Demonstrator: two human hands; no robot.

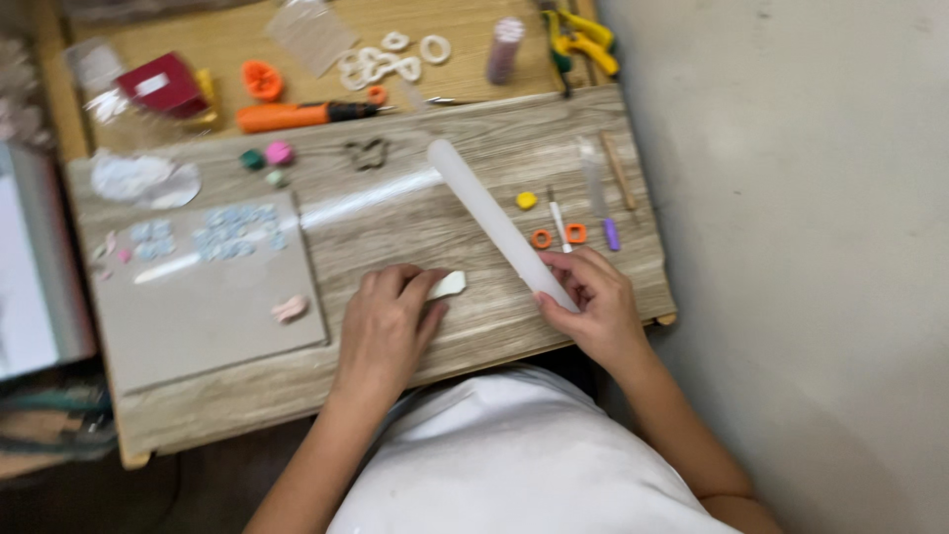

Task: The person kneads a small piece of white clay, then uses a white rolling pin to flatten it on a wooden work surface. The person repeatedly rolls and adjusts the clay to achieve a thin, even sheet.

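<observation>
The left hand (388, 321) lies palm down on the wooden table (474, 326), its fingers curled over one end of a small, flat, off-white piece of clay (448, 286), apparently pinning it to the board so it stays put. The right hand (591, 302) is closed around the near end of a long, smooth, translucent white roller (497, 223), which slants away up the table toward the left; held by the end like this, its rounded length stays clear of the clay.

Just beyond the right hand lie 2 small orange cutters (559, 235), 1 round and 1 square, a yellow lump (526, 201) and a few thin tools (605, 193), 1 with a purple tip. Left of the left hand sits a grey square tile (213, 307) carrying pale blue shapes (237, 232) and a small pink piece (290, 310). Farther back are green and pink clay balls (267, 155), a butterfly-shaped cutter (366, 154), an orange-handled knife (297, 116) and white rings (390, 59).
</observation>
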